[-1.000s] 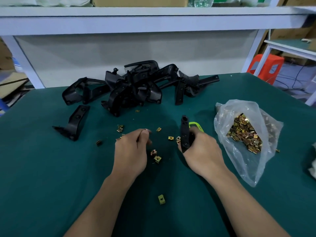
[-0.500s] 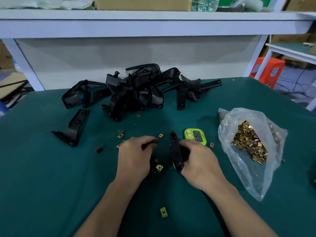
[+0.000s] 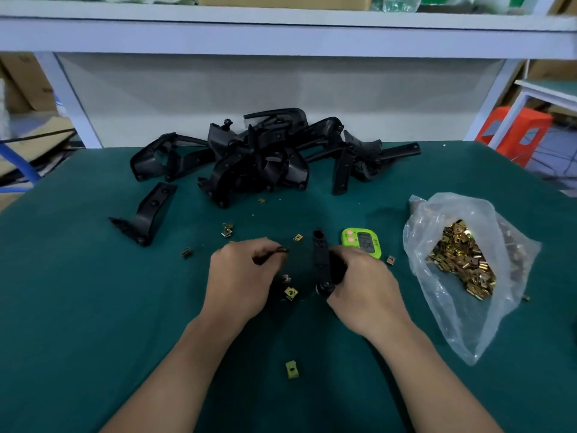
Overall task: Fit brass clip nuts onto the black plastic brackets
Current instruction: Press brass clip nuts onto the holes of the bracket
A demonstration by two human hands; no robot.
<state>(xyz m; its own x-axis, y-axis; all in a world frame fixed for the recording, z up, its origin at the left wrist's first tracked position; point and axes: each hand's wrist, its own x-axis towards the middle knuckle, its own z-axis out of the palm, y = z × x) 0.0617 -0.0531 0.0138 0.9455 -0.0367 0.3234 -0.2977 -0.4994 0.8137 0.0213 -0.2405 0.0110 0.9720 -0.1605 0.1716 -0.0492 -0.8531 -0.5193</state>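
Holds one black plastic bracket point(image 3: 321, 260) in the right hand point(image 3: 362, 285), grip wrapped round its lower right side, the long body pointing away across the green worktop point(image 3: 93, 339) and the near end down by the cloth, touching or just above it, cannot tell which; pinches a small dark piece point(image 3: 282, 250) at the fingertips of the left hand point(image 3: 240, 279), grip closed on it, too blurred to call a brass clip nut with certainty; carries that piece just left of the bracket's upper half, apart from it; between the two hands, two loose clip nuts point(image 3: 290, 292) on the cloth, one bright, one dimmer close beside the left hand; nearer the body, another single clip nut point(image 3: 292, 369) lying alone; beyond the left hand, a few more scattered nuts point(image 3: 227, 231), apart from each other; just beyond the right hand, a lime-green timer point(image 3: 362, 242) flat on the worktop, near the bracket's far end; to the right, an open clear plastic bag point(image 3: 468, 332) slumped on its side, with a heap of brass clip nuts point(image 3: 462, 260) inside; at the far edge, a tangled pile of black brackets point(image 3: 265, 157), and to its left one separate bracket point(image 3: 150, 210) lying by itself; above all that, a white shelf point(image 3: 281, 35); off to the far right, an orange stool point(image 3: 515, 132) on the floor.
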